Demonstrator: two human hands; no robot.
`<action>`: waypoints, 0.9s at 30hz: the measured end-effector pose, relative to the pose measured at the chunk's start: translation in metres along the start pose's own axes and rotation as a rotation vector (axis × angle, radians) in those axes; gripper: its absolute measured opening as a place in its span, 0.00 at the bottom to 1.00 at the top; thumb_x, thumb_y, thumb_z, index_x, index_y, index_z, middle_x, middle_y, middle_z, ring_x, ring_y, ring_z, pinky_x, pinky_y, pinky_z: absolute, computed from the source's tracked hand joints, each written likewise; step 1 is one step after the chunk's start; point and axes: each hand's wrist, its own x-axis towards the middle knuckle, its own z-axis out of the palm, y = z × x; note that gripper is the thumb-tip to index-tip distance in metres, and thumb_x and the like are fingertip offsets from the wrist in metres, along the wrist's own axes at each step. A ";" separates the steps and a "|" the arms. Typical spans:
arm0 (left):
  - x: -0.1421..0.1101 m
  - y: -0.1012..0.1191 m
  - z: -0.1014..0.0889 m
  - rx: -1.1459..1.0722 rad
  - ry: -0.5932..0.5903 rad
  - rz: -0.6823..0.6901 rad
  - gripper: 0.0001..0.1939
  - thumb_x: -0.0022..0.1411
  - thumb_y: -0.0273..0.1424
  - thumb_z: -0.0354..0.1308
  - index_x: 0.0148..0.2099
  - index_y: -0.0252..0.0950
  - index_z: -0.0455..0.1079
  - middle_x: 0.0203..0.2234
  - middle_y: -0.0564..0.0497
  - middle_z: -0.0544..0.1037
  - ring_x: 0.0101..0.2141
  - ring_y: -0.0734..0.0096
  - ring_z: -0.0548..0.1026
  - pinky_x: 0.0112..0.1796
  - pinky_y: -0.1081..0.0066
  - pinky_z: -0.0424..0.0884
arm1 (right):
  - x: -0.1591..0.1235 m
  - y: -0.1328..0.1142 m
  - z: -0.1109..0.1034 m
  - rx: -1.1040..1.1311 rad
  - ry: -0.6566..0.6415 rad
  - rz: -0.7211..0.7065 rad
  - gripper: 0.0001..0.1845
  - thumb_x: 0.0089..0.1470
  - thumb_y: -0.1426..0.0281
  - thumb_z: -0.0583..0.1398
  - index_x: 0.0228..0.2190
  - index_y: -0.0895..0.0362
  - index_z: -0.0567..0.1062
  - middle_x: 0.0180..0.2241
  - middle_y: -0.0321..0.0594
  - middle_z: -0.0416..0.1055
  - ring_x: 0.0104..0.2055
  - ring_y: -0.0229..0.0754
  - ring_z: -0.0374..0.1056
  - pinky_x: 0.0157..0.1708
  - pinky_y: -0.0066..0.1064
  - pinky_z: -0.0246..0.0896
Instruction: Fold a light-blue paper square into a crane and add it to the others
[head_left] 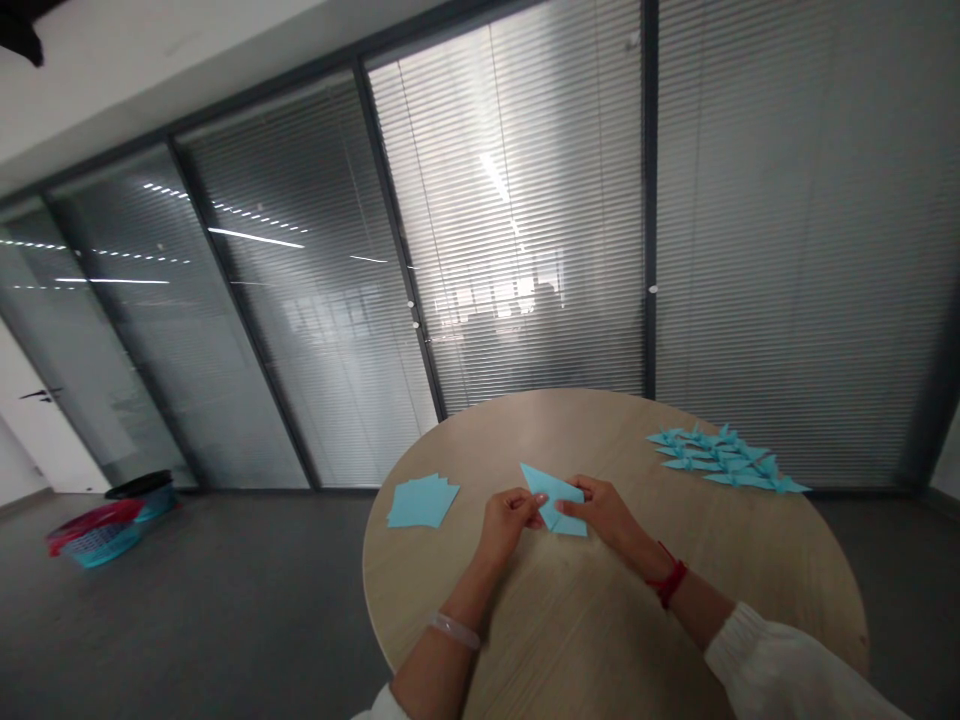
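Forearms enter from the lower edge, angled inward; left wrist carries a pale band, right wrist a red bracelet. Left hand pinches the left side of a partly folded blue sheet; right hand grips its right side, thumb on the upper face, fingers curled. Sheet lies between both hands, over the round bench; contact with the surface: cannot tell. Blue paper stack: on the bench, left of the left hand. Folded blue paper figures: clustered near the far right rim. Beyond: blinds behind framed glass.
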 end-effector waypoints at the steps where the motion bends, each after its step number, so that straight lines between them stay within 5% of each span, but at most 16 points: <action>1: 0.000 0.000 0.000 0.000 -0.017 -0.011 0.22 0.44 0.49 0.64 0.21 0.32 0.69 0.15 0.52 0.73 0.19 0.72 0.70 0.25 0.72 0.68 | 0.000 -0.001 0.000 -0.007 0.008 -0.009 0.18 0.38 0.60 0.66 0.30 0.60 0.75 0.25 0.37 0.74 0.26 0.40 0.68 0.26 0.28 0.62; 11: -0.004 0.006 0.002 0.076 -0.044 0.025 0.22 0.48 0.47 0.62 0.20 0.32 0.69 0.15 0.51 0.73 0.18 0.74 0.68 0.25 0.74 0.66 | -0.003 -0.007 0.000 -0.028 0.026 0.001 0.19 0.39 0.58 0.65 0.30 0.59 0.75 0.25 0.36 0.74 0.26 0.40 0.68 0.26 0.28 0.62; 27: -0.004 -0.002 0.004 0.031 -0.130 -0.047 0.26 0.45 0.53 0.61 0.25 0.32 0.69 0.19 0.48 0.77 0.25 0.65 0.76 0.28 0.70 0.70 | -0.004 -0.011 -0.001 -0.007 0.076 0.013 0.18 0.39 0.58 0.65 0.29 0.59 0.75 0.23 0.34 0.72 0.24 0.39 0.66 0.25 0.28 0.61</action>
